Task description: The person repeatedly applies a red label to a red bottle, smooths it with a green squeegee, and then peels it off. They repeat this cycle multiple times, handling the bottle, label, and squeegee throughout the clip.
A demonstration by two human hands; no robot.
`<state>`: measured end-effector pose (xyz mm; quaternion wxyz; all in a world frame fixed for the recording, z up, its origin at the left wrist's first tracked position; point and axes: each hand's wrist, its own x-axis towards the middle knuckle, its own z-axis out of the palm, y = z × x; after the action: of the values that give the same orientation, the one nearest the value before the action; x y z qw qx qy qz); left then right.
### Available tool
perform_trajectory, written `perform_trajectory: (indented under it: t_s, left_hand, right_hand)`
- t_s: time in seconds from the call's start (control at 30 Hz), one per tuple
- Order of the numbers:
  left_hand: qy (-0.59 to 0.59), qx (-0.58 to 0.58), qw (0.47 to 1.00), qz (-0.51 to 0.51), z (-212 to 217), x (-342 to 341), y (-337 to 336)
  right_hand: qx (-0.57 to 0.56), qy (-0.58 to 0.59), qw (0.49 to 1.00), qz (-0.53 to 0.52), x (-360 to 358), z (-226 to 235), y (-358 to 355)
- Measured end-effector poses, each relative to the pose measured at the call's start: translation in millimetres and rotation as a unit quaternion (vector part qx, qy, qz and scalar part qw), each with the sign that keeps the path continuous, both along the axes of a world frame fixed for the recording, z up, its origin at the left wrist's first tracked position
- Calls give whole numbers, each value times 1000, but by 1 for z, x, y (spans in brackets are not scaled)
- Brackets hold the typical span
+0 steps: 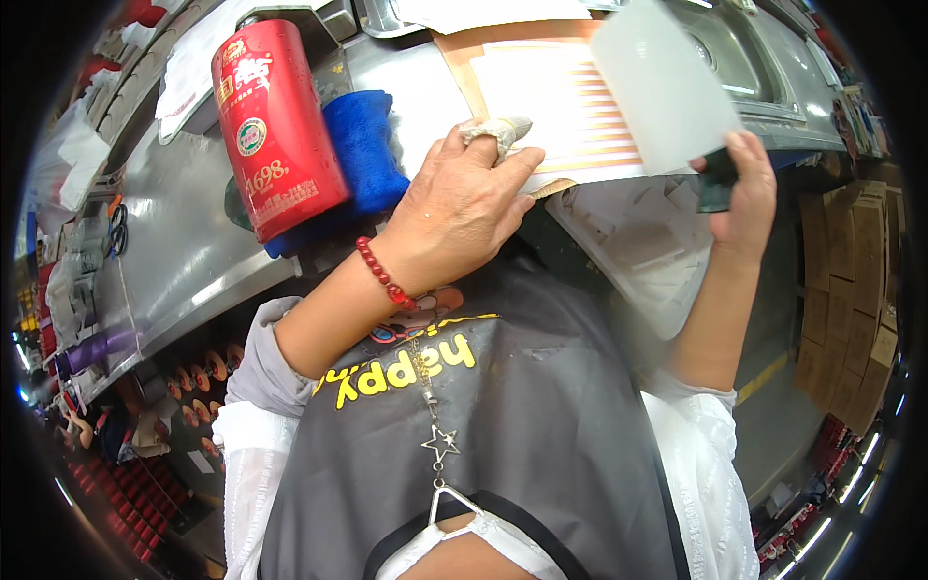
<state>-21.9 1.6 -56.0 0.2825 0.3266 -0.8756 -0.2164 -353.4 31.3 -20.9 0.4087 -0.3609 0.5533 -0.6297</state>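
My left hand (464, 198), with a red bead bracelet (384, 274), rests palm down at the near edge of a stack of white sheets with orange stripes (565, 106). Its fingers are bent but apart, and a pale cloth wrap (503, 133) is around one of them. My right hand (749, 193) is closed at the right, gripping a small dark green block-like piece (716, 181). A translucent white sheet (667, 87), slightly blurred, stands raised from the stack with its lower corner at the right fingertips. Whether the sheet and the dark piece are joined is unclear.
A large red bottle (280, 135) leans on a blue cloth (362, 150) left of my left hand. A steel sink (739, 48) lies beyond the sheets. Below the steel table's edge is a bin with white scraps (628, 242). Brown cartons (846, 300) are stacked at far right.
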Motion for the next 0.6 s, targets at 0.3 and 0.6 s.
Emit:
perform_trajectory:
  t_s: [0.3,0.6]
  left_hand:
    - [-91,11,996,19,-6,-5,-3]
    - [-61,12,997,37,-12,-9,-5]
  right_hand:
    - [-236,26,914,-328,-171,98,78]
    - [-206,5,845,-494,-254,20,86]
